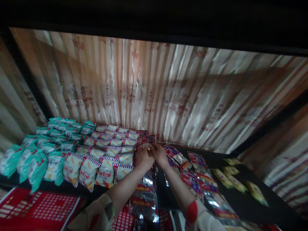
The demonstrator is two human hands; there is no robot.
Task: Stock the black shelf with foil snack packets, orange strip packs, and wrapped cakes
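My left hand and my right hand meet at the back of a column of flat snack packets. Both have their fingers closed on a red and purple snack packet, which leans towards the back wall. More silver-and-red snack packets overlap in a line under and in front of my hands, down to the shelf's front edge. Close by my left hand stand rows of white snack bags with striped tops. Right of my right forearm lie further red and purple packets. My fingertips partly hide each other.
Teal snack bags fill the left end of the black shelf. Several yellow packets lie on the right. A red plastic basket is below the front edge. A pleated, printed sheet covers the back.
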